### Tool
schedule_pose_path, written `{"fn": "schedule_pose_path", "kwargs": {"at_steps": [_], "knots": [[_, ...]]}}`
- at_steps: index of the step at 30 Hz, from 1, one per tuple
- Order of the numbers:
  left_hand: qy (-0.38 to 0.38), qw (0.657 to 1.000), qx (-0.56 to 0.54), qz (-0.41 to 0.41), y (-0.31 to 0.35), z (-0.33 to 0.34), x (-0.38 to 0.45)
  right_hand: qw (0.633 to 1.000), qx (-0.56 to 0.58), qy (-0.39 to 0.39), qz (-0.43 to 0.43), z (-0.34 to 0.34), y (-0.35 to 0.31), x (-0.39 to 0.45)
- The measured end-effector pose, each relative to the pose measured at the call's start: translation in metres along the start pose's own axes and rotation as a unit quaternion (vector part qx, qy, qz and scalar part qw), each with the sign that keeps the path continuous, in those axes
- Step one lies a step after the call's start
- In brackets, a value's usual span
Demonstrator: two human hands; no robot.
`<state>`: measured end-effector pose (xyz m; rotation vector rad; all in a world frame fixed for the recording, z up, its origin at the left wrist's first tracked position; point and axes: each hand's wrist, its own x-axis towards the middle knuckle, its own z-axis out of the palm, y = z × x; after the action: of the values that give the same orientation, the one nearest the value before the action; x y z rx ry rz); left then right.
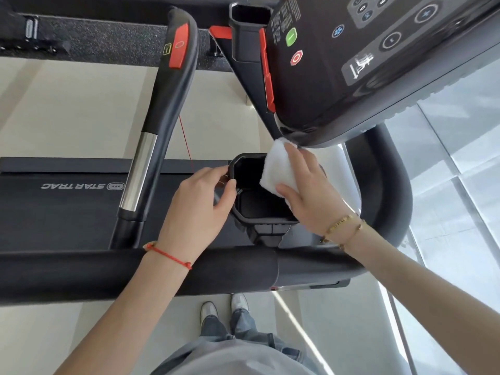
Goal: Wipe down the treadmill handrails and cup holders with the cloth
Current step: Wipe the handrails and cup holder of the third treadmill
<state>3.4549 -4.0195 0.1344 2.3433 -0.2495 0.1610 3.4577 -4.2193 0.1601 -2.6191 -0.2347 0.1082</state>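
A black cup holder [253,209] sits in the middle of the view, below the console. My left hand [201,198] grips its left rim with thumb and fingers. My right hand [308,188] holds a folded white cloth [276,169] against the holder's upper right rim, just under the console's edge. A second cup holder [250,25] is at the top. A black handrail [81,272] crosses in front of me, under both wrists. Another handrail [162,125], with a silver section and a red pad, runs up on the left.
The treadmill console [365,63] with its buttons overhangs the top right. A curved black rail [392,190] bends around the right side. The belt deck [54,201] lies at left. My feet [224,307] stand on the pale floor below.
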Motion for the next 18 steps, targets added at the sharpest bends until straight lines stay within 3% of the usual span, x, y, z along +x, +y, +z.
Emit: {"fn": "schedule_pose_path", "kwargs": {"at_steps": [4,8,13,18], "knots": [[0.0,1.0,0.002,-0.004,0.0,0.0,-0.001,0.985,-0.123,-0.048,-0.115,-0.003,-0.002,0.034],[0.003,1.0,0.011,-0.009,0.0,0.001,0.0,0.961,-0.144,-0.126,-0.202,-0.001,-0.014,0.063],[0.003,1.0,-0.003,-0.009,0.001,-0.001,-0.001,0.969,-0.142,-0.1,-0.177,-0.007,0.003,0.045],[-0.004,1.0,-0.009,-0.011,0.002,-0.002,-0.001,0.993,-0.044,-0.061,-0.091,-0.011,0.017,0.008]]}}
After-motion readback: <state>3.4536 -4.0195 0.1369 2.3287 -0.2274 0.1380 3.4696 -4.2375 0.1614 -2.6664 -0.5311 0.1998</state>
